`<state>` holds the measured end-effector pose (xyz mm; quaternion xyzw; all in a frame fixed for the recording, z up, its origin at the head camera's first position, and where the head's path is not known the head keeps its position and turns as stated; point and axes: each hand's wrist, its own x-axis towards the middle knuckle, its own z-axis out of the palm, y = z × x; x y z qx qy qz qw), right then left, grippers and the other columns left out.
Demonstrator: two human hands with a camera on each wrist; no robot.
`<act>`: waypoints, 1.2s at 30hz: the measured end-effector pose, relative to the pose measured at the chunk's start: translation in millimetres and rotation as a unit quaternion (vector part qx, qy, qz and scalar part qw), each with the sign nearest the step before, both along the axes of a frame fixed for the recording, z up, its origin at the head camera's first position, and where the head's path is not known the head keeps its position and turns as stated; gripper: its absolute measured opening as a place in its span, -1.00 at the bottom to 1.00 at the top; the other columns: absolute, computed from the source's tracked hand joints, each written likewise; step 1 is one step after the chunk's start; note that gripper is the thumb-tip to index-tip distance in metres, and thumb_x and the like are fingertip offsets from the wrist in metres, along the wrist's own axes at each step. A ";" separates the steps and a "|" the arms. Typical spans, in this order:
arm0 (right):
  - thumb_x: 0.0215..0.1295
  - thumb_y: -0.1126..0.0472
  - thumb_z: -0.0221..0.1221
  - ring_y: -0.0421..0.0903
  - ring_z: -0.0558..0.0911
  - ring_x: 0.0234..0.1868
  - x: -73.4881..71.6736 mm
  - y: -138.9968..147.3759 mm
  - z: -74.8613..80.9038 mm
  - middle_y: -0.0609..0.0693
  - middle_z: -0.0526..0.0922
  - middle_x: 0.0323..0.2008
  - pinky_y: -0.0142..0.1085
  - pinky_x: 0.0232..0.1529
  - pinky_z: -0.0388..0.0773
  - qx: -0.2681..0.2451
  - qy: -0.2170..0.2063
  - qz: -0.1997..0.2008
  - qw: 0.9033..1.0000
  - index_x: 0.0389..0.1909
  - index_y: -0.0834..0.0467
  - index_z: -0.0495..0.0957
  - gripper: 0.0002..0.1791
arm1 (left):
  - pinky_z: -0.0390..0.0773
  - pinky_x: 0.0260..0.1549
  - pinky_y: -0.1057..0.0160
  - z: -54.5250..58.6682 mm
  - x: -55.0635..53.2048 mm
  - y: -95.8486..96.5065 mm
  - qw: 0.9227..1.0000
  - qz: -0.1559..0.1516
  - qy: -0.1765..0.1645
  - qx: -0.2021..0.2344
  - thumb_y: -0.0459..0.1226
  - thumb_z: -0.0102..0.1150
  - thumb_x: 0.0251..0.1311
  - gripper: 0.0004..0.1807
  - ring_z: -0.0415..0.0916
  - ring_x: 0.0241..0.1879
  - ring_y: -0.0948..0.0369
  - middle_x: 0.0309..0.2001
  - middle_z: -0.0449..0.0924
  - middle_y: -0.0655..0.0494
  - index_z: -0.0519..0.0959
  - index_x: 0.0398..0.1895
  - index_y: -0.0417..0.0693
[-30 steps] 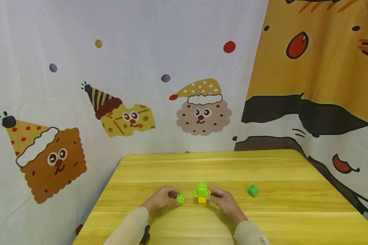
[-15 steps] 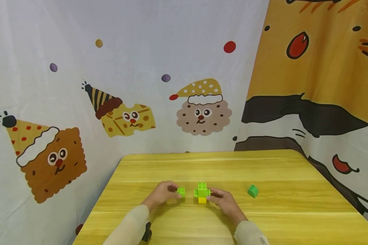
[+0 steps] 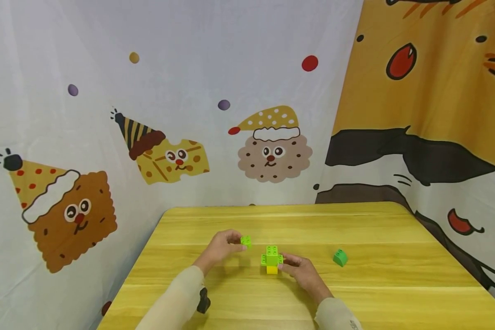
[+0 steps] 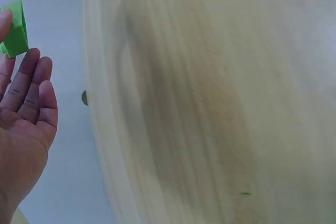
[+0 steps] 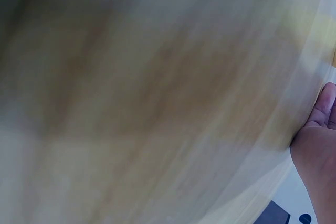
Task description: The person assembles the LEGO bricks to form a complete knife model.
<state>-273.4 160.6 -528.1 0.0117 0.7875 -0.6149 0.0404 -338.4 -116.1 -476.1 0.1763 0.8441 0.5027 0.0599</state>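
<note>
My left hand (image 3: 226, 244) pinches a light green toy building block (image 3: 246, 241) between thumb and fingertips, raised over the table. In the left wrist view the block (image 4: 17, 30) is tilted, its hollow underside partly showing, and the other fingers of the hand (image 4: 26, 114) extend below it. A small stack of toy blocks (image 3: 272, 259), light green on top of yellow, stands upright on the table. My right hand (image 3: 303, 272) holds the stack at its right side with thumb and fingers. Only the edge of the right hand (image 5: 320, 145) appears in the right wrist view.
A darker green block with a curved side (image 3: 340, 257) lies on the wooden table (image 3: 379, 302), right of the right hand. Behind the table hangs a printed cloth (image 3: 181, 82) with cartoon figures.
My left hand has lifted the light green block off the table and carried it up and away, slightly rightward. The right hand and the stack have stayed in place.
</note>
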 end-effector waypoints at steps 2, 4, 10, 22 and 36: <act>0.23 0.05 0.37 0.05 0.57 0.06 0.5 0.1 0.5 0.14 0.63 0.06 -0.08 -0.04 0.55 0.001 0.000 0.000 1.000 0.23 0.23 0.55 -0.41 | 0.54 -0.13 0.09 2.5 -1.1 1.8 1.000 0.004 -0.004 -0.003 -0.12 0.40 0.19 -0.73 0.53 -0.14 0.17 -0.18 0.62 0.16 0.65 -0.09 0.01; 0.23 0.05 0.37 0.04 0.57 0.06 0.9 0.2 1.0 0.13 0.63 0.06 -0.08 -0.03 0.55 0.002 -0.001 -0.001 1.000 0.23 0.22 0.55 -0.41 | 0.54 -0.13 0.08 4.7 -1.9 3.6 1.000 0.006 -0.008 -0.003 -0.11 0.40 0.19 -0.71 0.53 -0.13 0.16 -0.17 0.62 0.17 0.65 -0.07 0.03; 0.22 0.06 0.38 0.04 0.58 0.04 0.4 0.3 0.9 0.13 0.64 0.04 -0.09 -0.04 0.55 0.000 0.003 0.000 1.000 0.22 0.22 0.56 -0.41 | 0.53 -0.12 0.09 9.8 -3.2 9.6 1.000 0.011 -0.015 0.008 -0.05 0.41 0.17 -0.62 0.51 -0.11 0.15 -0.15 0.61 0.16 0.63 -0.01 0.02; 0.24 0.10 0.37 0.05 0.58 0.04 0.1 0.4 0.3 0.16 0.64 0.04 -0.09 -0.06 0.55 0.002 0.012 -0.002 1.000 0.22 0.25 0.55 -0.44 | 0.51 -0.09 0.03 18.2 -1.3 20.8 0.999 0.004 -0.018 0.043 0.05 0.39 0.15 -0.55 0.48 -0.09 0.13 -0.14 0.59 0.13 0.63 0.01 0.02; 0.23 0.07 0.38 0.04 0.59 0.03 -2.5 1.0 -1.9 0.16 0.65 0.03 -0.08 -0.04 0.55 0.006 0.012 -0.002 1.000 0.21 0.24 0.57 -0.43 | 0.51 -0.09 0.06 29.9 -0.4 36.5 0.999 -0.004 0.006 0.035 0.02 0.37 0.19 -0.57 0.49 -0.07 0.15 -0.11 0.59 0.17 0.61 0.04 0.03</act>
